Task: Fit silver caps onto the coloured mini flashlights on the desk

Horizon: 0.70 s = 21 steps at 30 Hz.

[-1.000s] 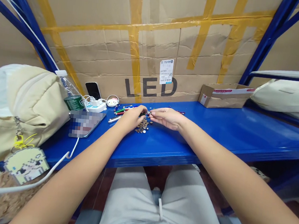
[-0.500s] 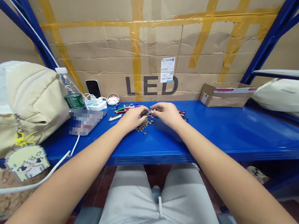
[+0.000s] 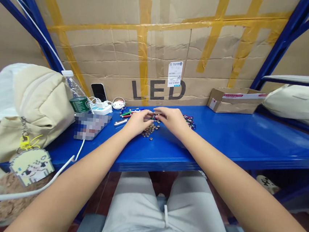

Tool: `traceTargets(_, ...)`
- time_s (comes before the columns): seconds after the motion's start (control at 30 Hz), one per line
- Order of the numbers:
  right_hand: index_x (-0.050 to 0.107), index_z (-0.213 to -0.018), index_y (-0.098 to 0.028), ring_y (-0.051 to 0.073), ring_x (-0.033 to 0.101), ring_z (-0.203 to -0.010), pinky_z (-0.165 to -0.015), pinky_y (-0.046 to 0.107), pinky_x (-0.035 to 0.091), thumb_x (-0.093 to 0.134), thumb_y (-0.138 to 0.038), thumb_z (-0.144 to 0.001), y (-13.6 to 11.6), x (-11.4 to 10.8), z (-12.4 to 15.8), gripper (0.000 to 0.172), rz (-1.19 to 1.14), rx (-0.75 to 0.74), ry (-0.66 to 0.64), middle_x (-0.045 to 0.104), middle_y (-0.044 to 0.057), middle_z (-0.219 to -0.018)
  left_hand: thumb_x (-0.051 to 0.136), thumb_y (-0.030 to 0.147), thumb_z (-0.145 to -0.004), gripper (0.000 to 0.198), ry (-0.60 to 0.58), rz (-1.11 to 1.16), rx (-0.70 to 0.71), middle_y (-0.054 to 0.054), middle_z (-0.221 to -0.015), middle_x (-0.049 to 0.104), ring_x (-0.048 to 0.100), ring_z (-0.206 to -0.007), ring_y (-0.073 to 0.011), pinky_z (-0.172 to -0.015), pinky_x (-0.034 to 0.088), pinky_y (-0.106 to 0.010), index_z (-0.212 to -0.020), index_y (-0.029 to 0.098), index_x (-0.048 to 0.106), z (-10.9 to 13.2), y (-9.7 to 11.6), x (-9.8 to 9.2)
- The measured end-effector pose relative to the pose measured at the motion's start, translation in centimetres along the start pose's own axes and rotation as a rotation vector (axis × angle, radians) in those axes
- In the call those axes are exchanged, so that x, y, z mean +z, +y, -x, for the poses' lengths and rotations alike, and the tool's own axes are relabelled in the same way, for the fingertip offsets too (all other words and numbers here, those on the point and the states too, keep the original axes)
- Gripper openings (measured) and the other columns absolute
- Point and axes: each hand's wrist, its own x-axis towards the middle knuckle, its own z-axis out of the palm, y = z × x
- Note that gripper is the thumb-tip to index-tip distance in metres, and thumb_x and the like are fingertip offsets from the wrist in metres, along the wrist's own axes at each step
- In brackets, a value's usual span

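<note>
My left hand and my right hand meet fingertip to fingertip above the blue table. Thumbs and fingers are pinched together around something small that I cannot make out. Just beneath them lies a heap of small round brownish metal discs, with one apart nearer to me. Several slim pen-like tubes in green, red and blue lie beyond my left hand, and a silver one rests beside it. A pile of dark and red small pieces is partly hidden behind my right hand.
To the left are a beige bag, a bottle, a phone with a white cable, a power strip and a white round gadget. An open cardboard box stands at the back right. Taped cardboard walls the rear.
The view has shifted slightly, so everything sits a little further right. Both hands keep to the same spot, with only small finger movements.
</note>
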Motion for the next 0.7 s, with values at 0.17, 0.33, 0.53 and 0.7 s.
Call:
traceTargets(0.17,0.064,-0.078,-0.021,0.02,0.068,-0.077,-0.072,0.031,0.051,0.07,-0.02,-0.072,0.67,-0.29,-0.1,0.009,-0.226,0.16,0.166,0.069,0.003,-0.076,0.062,0.016,-0.077,0.019,0.063,0.011,0.027,-0.005,-0.097,0.07,0.068,-0.088,-0.0172,-0.086,0.055,-0.035,-0.096,0.017,0.061,0.0,0.2,-0.33)
traceTargets(0.33,0.064,-0.071,-0.019,0.017,0.062,-0.063,-0.065,0.031,0.049,0.073,-0.032,-0.069,1.06,-0.78,-0.06,0.015,-0.153,0.193,0.22,0.065,0.001,-0.063,0.062,0.02,-0.077,0.019,0.048,-0.006,0.076,-0.004,-0.096,0.07,0.067,-0.088,-0.0176,-0.086,0.054,-0.035,-0.096,0.017,0.062,0.23,0.61,-0.66)
traceTargets(0.53,0.07,-0.076,-0.02,0.019,0.064,-0.078,-0.076,0.031,0.047,0.067,-0.024,-0.075,0.36,-0.17,0.05,0.005,-0.075,0.008,0.145,0.07,0.005,-0.08,0.062,0.018,-0.076,0.021,-0.005,0.233,0.005,-0.008,-0.098,0.07,0.067,-0.092,-0.0189,-0.091,0.053,-0.038,-0.096,0.014,0.061,0.18,0.75,-0.21)
traceTargets(0.7,0.07,-0.082,-0.02,0.018,0.063,-0.083,-0.079,0.03,0.047,0.06,-0.02,-0.083,0.27,-0.03,-0.04,0.01,0.133,-0.195,0.087,0.07,0.006,-0.084,0.067,0.017,-0.071,0.023,-0.013,0.391,-0.093,-0.008,-0.095,0.07,0.068,-0.091,-0.0192,-0.093,0.052,-0.04,-0.093,0.013,0.061,0.11,0.84,-0.08)
